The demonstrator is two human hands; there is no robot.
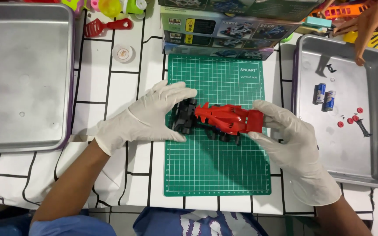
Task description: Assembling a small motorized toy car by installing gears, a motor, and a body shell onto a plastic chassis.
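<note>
The red toy racing car (224,119) lies on the green cutting mat (217,170), held at both ends. The left hand (154,116) grips its black wheel end; the right hand (285,135) pinches the red tail end. Right of the mat, a metal tray (372,166) already holds two batteries (324,97) and small red parts (350,119), so the car looks partly stripped, body and chassis not yet parted.

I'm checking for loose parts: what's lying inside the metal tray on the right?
The right tray holds two batteries, a few small red round pieces and small black parts. Toys overhang its top edge, so anything beneath them is hidden.
</note>
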